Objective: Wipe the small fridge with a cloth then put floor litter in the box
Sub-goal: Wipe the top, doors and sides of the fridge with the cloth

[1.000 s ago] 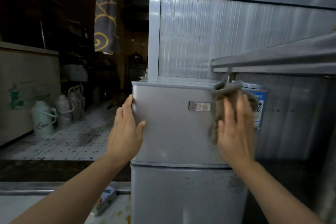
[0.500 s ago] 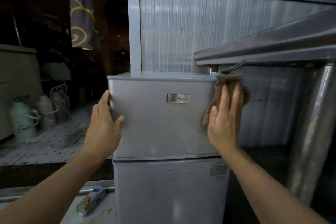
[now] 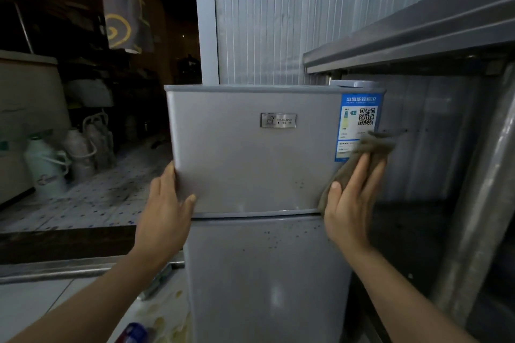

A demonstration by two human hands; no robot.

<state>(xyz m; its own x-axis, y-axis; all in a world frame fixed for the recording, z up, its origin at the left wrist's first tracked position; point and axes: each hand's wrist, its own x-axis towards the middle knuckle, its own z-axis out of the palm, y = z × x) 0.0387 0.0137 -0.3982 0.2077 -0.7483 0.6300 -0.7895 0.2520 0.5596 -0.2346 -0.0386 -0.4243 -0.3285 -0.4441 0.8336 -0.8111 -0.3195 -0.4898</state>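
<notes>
A small silver two-door fridge (image 3: 250, 164) stands in front of me, with a blue energy label at the upper door's top right. My left hand (image 3: 164, 209) grips the upper door's lower left edge. My right hand (image 3: 351, 203) presses a brown cloth (image 3: 370, 150) flat against the door's right edge, just below the label. Dark specks dot the lower door. A piece of litter (image 3: 160, 282) lies on the floor left of the fridge, partly behind my left forearm. A coloured bottle-like piece of litter (image 3: 132, 333) lies at the bottom edge.
A steel table (image 3: 418, 36) with a thick leg (image 3: 479, 203) stands close on the right. A corrugated metal wall (image 3: 278, 17) rises behind the fridge. Several jugs (image 3: 47, 167) sit on the tiled floor at left, beyond a dark step and metal sill (image 3: 55, 270).
My right hand has slid the cloth down the door's right edge from the top corner, uncovering the blue label. My left hand has dropped lower on the left edge.
</notes>
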